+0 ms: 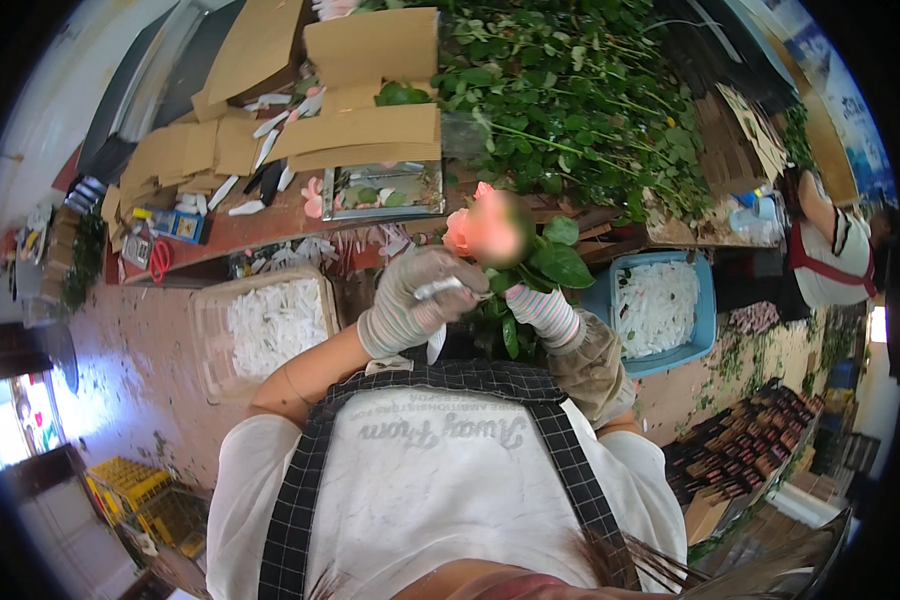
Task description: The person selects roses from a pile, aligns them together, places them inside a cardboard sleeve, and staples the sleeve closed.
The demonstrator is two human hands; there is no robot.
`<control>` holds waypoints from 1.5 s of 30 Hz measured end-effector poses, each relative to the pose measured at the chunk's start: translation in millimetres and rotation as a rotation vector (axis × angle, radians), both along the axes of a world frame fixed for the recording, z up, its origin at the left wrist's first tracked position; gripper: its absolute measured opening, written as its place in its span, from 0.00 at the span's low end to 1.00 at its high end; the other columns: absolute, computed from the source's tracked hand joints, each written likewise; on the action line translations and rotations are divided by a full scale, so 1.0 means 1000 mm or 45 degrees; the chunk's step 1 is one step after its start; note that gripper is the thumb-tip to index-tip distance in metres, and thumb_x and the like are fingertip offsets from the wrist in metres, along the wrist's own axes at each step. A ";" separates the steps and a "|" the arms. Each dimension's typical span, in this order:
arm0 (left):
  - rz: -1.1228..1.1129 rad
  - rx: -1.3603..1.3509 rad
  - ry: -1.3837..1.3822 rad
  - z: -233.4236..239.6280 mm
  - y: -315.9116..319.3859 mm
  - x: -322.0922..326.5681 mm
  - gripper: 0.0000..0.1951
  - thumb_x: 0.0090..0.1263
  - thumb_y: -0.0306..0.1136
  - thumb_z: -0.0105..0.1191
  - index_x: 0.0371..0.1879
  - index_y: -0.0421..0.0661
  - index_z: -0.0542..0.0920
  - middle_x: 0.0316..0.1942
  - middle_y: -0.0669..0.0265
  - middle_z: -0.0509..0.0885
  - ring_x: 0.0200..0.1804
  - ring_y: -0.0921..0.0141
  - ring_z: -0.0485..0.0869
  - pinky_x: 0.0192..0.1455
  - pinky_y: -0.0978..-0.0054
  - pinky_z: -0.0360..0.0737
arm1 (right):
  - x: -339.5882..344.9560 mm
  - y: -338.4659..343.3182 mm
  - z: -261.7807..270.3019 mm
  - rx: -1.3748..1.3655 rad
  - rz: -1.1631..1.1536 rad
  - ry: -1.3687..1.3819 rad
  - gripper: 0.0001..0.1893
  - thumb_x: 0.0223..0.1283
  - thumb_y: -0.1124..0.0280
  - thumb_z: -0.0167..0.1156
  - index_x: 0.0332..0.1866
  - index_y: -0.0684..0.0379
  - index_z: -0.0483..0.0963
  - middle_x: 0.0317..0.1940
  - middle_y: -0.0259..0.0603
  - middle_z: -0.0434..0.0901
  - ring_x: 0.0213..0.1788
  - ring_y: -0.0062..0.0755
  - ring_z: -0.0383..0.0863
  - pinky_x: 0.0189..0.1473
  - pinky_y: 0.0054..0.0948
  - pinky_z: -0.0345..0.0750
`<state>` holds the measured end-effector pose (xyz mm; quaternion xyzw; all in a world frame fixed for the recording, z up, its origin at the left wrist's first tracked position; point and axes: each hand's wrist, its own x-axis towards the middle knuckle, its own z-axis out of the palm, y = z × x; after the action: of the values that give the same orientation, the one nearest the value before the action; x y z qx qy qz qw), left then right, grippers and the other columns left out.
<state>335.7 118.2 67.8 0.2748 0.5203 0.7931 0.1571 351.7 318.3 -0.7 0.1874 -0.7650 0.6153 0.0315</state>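
In front of my chest is a pink rose [459,229] with green leaves, part of its bloom blurred. My right hand [544,311], in a striped knit glove with a brown sleeve cover, grips the rose's stem just under the leaves; most of the fingers are hidden. Close to the bloom's lower left, my left hand [427,296] wears a pale, soiled glove. Its fingers curl around a small whitish, shiny object [441,286] whose kind I cannot tell. More leaves hang below, between the hands.
A heap of leafy rose stems [570,105] covers the right of the worktable. Cardboard pieces [375,45], a metal-edged tray [330,196] and red-handled scissors [160,259] lie left. Below are a beige bin [210,352] and a blue bin [667,363] of white strips. A person [832,259] stands far right.
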 end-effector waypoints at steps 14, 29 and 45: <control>0.536 -2.135 0.090 -0.107 -0.298 -0.049 0.28 0.60 0.47 0.62 0.55 0.42 0.77 0.46 0.56 0.83 0.41 0.61 0.83 0.45 0.65 0.78 | -0.051 0.006 0.049 -0.872 0.520 -0.485 0.52 0.37 0.50 0.78 0.67 0.51 0.54 0.55 0.41 0.68 0.43 0.37 0.82 0.40 0.45 0.85; -0.273 -1.502 1.021 -0.025 -0.132 -0.289 0.22 0.65 0.48 0.55 0.49 0.44 0.79 0.47 0.52 0.81 0.50 0.55 0.80 0.48 0.57 0.77 | -0.117 -0.069 0.146 -0.365 -0.419 -0.545 0.28 0.54 0.66 0.67 0.60 0.58 0.68 0.49 0.41 0.76 0.47 0.36 0.79 0.47 0.36 0.79; -0.335 -1.531 0.668 -0.066 -0.121 -0.353 0.20 0.69 0.51 0.49 0.36 0.44 0.82 0.27 0.51 0.80 0.31 0.52 0.81 0.36 0.56 0.76 | -0.370 -0.045 -0.006 1.364 0.283 -0.503 0.31 0.49 0.49 0.67 0.52 0.63 0.73 0.43 0.55 0.80 0.48 0.54 0.77 0.51 0.40 0.75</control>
<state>-17.7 -3.0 1.5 0.3844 0.8549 0.2462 0.2466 -18.8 273.6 -6.8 0.1381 -0.9368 0.1654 -0.2757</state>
